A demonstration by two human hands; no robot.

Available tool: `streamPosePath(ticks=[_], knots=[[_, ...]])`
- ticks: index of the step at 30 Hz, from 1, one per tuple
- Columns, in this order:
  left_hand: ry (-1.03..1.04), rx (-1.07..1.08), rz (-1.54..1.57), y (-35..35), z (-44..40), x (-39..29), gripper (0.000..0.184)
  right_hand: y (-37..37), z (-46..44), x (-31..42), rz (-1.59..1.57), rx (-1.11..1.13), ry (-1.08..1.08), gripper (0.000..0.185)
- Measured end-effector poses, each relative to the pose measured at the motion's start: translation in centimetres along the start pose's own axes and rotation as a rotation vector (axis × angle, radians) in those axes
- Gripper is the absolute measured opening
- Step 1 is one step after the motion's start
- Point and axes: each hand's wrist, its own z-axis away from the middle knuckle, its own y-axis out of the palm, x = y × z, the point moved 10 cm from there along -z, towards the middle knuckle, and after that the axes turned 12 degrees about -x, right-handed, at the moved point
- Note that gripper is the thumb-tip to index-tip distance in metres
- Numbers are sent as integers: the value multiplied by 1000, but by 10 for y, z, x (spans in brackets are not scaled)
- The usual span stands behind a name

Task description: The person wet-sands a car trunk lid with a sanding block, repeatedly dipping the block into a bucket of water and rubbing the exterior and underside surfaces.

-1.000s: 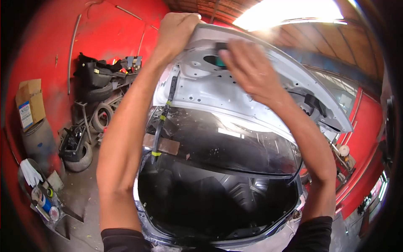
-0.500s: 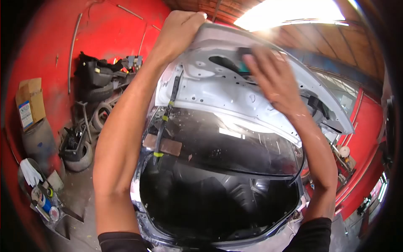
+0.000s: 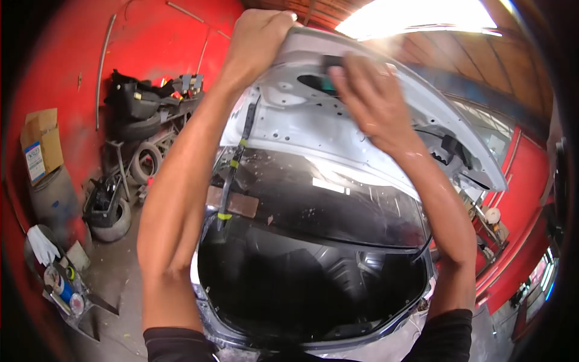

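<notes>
Silver-grey metal fills the upper middle of the view: the underside of a raised trunk lid [image 3: 307, 128], tilted up over the back of a car. Its inner face is pierced with small round holes and larger cut-outs. The left hand [image 3: 260, 45] is closed over the lid's upper edge, near its left corner, with the arm stretched upward. The right hand [image 3: 371, 99], blurred, is raised to the same inner face and holds a dark pad [image 3: 333, 60] with some green below it; the pad sits at the fingers, just beside an oval cut-out, and how tightly the fingers grip it I cannot tell. A black bar [image 3: 228, 184] with yellow-green bands runs from the lid's left side down to the car body, next to a brown block [image 3: 241, 205]. Below the lid are a dusty rear window [image 3: 362, 211] and the dark trunk opening [image 3: 283, 289]. Well apart, on the left, a cardboard box [image 3: 51, 142] stands on a drum [image 3: 51, 196] before a red wall [image 3: 54, 78], with a tyre [image 3: 116, 226] on the floor nearby
</notes>
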Motion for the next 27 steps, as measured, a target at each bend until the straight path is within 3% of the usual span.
streamPosePath(ticks=[4, 7, 10, 13, 16, 18, 22, 25, 27], knots=[[-82, 42, 22, 2, -3, 10, 44, -6, 1, -12, -18, 15, -37, 51], [11, -39, -78, -3, -1, 1, 44, -23, 27, -23, 47, 14, 14, 50], [39, -100, 51, -2, 0, -2, 44, 4, -1, -3, -15, 55, -25, 50], [-74, -27, 85, 1, 0, 3, 44, 0, -6, -4, 1, 111, -49, 53], [-57, 40, 18, -2, 3, 0, 44, -14, 23, -17, 52, 110, -22, 55], [-94, -24, -6, -7, -2, 5, 44, -14, 26, -18, 57, 58, 5, 53], [-189, 37, 107, 5, 3, 8, 44, 15, -18, 9, -38, 2, -70, 51], [23, -6, 67, -4, -2, -6, 44, -12, 13, -13, 24, 46, -15, 50], [22, -68, -16, -5, -1, -2, 44, -24, 23, -18, 59, 6, 18, 53]])
